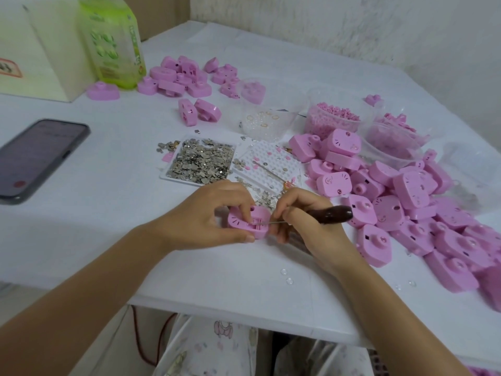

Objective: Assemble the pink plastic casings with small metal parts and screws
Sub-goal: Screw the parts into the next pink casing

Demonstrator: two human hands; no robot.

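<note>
My left hand [214, 213] grips a pink plastic casing [261, 214] just above the white table, thumb at its near edge and fingers over its far side. My right hand [306, 221] holds a tool with a dark brown handle [333, 214]; its thin metal shaft points left, with the tip at small metal pieces set in the casing's face. A white tray of small silver metal parts [202, 161] lies just beyond my hands. Next to it sits a white pegged tray [273, 164] with small pink and metal bits.
A large heap of pink casings [406, 207] fills the right side and a smaller heap [184, 80] lies at the back. Clear tubs hold pink bits [333, 118] and rings [265, 120]. A phone [35, 158] lies left, with a green bottle [113, 42] and a box [32, 50] behind.
</note>
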